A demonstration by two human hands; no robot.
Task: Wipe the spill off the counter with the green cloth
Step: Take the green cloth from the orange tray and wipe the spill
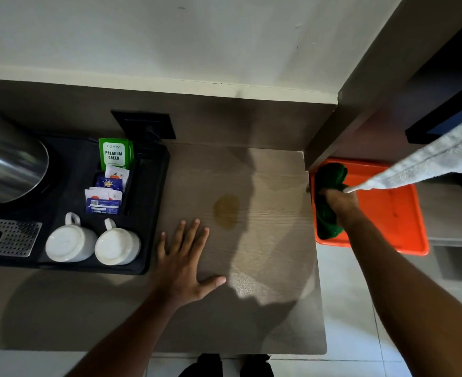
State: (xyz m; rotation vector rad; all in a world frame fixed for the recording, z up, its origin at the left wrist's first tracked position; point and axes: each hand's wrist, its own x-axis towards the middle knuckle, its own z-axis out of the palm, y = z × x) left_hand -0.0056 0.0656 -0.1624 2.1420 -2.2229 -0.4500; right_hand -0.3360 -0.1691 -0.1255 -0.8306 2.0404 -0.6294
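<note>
We see a wood-grain counter (265, 254) running along a pale wall (170, 36), with a dark backsplash strip between them and a dark cabinet side (360, 91) closing off the right end. The spill (226, 210) is a yellowish-brown puddle mid-counter, well clear of every edge. Our left hand (182, 268) lies flat on the counter, fingers spread, holding nothing, just left of and below the spill, not touching it. Our right hand (338, 202) is past the counter's right edge, fist closed around the green cloth (329, 186), which sits bunched in an orange bin (398, 210) against the bin's left wall. A grey-white towel (428, 161) hangs diagonally over the bin, its lower end right by that hand. On the left, a black tray (153, 213) holds two upside-down white cups (71, 242), a rack of tea and sugar sachets (110, 180), a steel kettle (9, 164) and a perforated metal grate (7, 236); its right edge sits close to the left hand. Between tray and right counter edge the surface is bare apart from the spill and hand. The front edge is open, pale tiled floor (346, 308) below it, dark shoes (227, 365) at the bottom.
</note>
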